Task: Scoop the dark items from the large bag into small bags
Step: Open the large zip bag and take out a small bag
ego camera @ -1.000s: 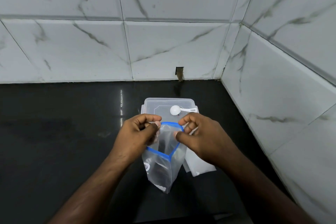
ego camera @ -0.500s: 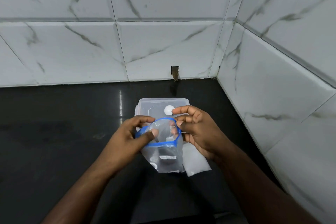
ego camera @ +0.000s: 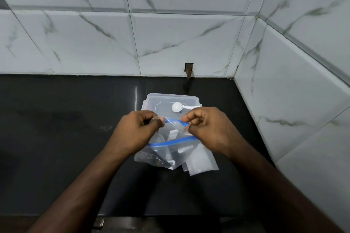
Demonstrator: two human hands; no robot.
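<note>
While both hands work the bag mouth, status as follows:

L hand (ego camera: 136, 130): fingers curled, pinching bag rim at its left side.
R hand (ego camera: 206, 128): fingers curled, pinching rim at its right side.
Bag (ego camera: 168, 149): clear zip bag w/ blue strip, held just above counter (ego camera: 56, 138), mouth pulled open; looks empty, no dark items seen inside.
Spare bags (ego camera: 202, 162): clear flat ones lying under/right of held bag, touching it.
Box (ego camera: 170, 98): lidded clear tub just behind hands.
Scoop (ego camera: 177, 107): white, lying on box lid, untouched.
Big bag w/ dark items: not in view; can't tell where it is.
Done: one small bag picked up & opened, approx.
Left: basically everything – take scoop, get at dark items, fill, seal, repeat for other bags.
Progress: v. early, prep stage only, judging by empty bag.
</note>
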